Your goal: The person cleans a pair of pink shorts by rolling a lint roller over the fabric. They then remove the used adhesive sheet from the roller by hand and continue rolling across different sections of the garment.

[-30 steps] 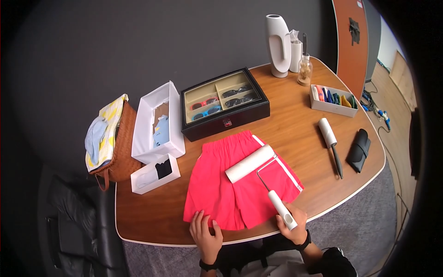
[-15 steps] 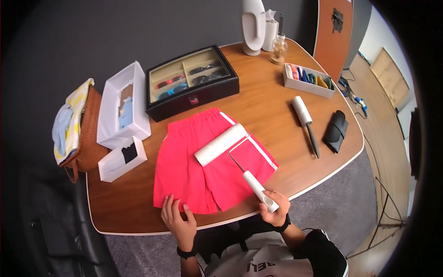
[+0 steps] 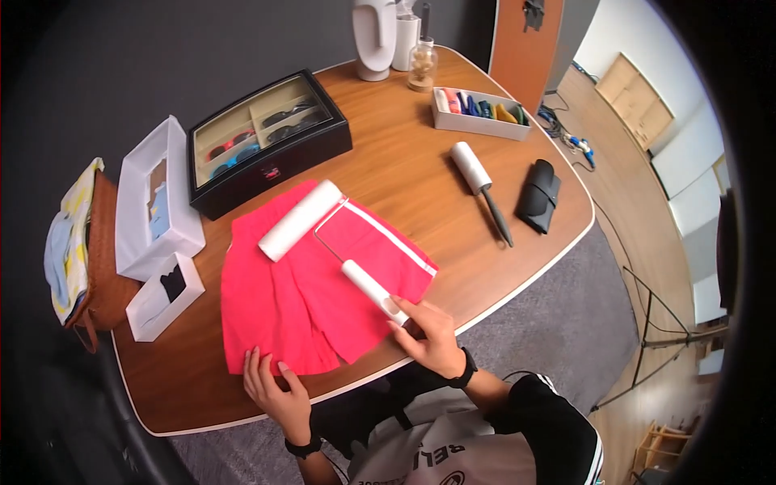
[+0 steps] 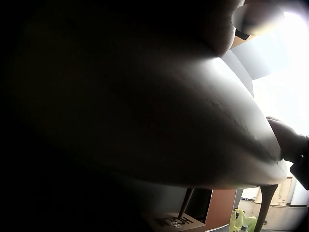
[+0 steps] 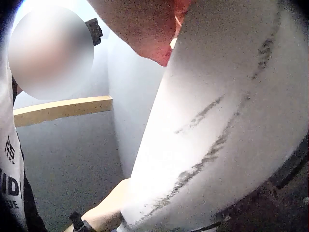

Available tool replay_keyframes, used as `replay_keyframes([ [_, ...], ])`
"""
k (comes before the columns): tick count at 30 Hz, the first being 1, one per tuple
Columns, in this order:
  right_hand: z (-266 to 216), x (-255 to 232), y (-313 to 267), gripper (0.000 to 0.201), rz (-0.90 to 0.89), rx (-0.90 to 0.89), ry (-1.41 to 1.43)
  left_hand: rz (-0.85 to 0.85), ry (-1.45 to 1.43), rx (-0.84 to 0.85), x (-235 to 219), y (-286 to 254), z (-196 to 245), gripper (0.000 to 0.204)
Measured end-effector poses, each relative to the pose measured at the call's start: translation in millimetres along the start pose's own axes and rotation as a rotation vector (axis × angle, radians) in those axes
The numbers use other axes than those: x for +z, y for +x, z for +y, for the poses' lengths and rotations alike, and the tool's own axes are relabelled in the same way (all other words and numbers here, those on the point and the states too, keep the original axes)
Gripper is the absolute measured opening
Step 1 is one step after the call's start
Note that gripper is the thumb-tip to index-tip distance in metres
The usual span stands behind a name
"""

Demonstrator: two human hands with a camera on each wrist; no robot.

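Note:
Red shorts [image 3: 283,299] with a white side stripe lie spread on the wooden table, as the head view shows. My right hand [image 3: 435,335] holds the white handle of a large lint roller [image 3: 301,220], thumb and fingers at its end. The roller's white cylinder lies across the upper part of the shorts, close to the waistband. At the lower left hem, my left hand [image 3: 277,394] rests with relaxed fingers on the fabric. Both wrist views look mostly at the table's underside [image 5: 193,125]; the shorts and roller are hidden there.
A smaller lint roller [image 3: 482,192] and a black glasses case [image 3: 540,196] lie to the right. Behind the shorts stands a sunglasses display box [image 3: 271,172]. White boxes [image 3: 192,234] and a woven basket [image 3: 103,255] are on the left; a sock box [image 3: 481,124] is farther back.
The head view has shifted, so the table contents appear further left. My right hand has pushed the lint roller up the shorts toward the waistband. My left hand stays at the hem.

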State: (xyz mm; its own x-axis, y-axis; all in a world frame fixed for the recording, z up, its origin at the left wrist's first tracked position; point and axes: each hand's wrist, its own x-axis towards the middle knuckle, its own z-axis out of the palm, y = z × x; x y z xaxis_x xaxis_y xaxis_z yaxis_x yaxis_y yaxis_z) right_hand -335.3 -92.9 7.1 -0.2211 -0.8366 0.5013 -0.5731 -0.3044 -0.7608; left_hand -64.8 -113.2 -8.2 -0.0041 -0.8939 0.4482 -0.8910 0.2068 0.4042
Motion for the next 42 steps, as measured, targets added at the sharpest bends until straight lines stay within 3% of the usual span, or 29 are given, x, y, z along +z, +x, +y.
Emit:
replay_keyframes([
  [3,-1,-6,-3,0.038,0.017,-0.015,-0.023,0.019,0.019,-0.002,1,0,-1,0.022],
  [6,18,-7,-23,0.036,0.115,-0.151,-0.013,0.007,0.021,-0.006,1,-1,-2,0.022],
  [8,29,-4,-32,0.029,0.27,-0.324,0.214,0.005,0.016,-0.001,0,-2,-2,0.022],
  [9,30,-5,-32,0.027,0.257,-0.334,0.193,0.01,0.015,0.002,0,-2,-1,0.022],
  [13,12,-10,-22,0.028,0.196,-0.232,0.112,0.007,0.024,-0.002,-2,0,0,0.022],
  [15,3,-9,-12,0.032,0.041,-0.077,-0.009,0.01,0.013,0.004,0,-1,-3,0.021],
  [19,-2,4,-2,0.038,0.012,-0.011,-0.072,0.012,0.011,0.004,0,-2,-3,0.021],
  [24,0,-2,-5,0.039,0.034,-0.061,-0.053,0.023,0.009,0.014,0,-2,-1,0.021],
  [28,33,-8,-38,0.028,0.209,-0.331,0.183,0.017,0.01,0.031,2,-1,-5,0.021],
  [30,28,-11,-32,0.028,0.209,-0.365,0.207,0.015,0.024,0.026,2,-5,-2,0.021],
  [42,5,-7,-6,0.028,0.035,-0.191,-0.078,0.003,0.011,-0.008,1,-2,-2,0.022],
])
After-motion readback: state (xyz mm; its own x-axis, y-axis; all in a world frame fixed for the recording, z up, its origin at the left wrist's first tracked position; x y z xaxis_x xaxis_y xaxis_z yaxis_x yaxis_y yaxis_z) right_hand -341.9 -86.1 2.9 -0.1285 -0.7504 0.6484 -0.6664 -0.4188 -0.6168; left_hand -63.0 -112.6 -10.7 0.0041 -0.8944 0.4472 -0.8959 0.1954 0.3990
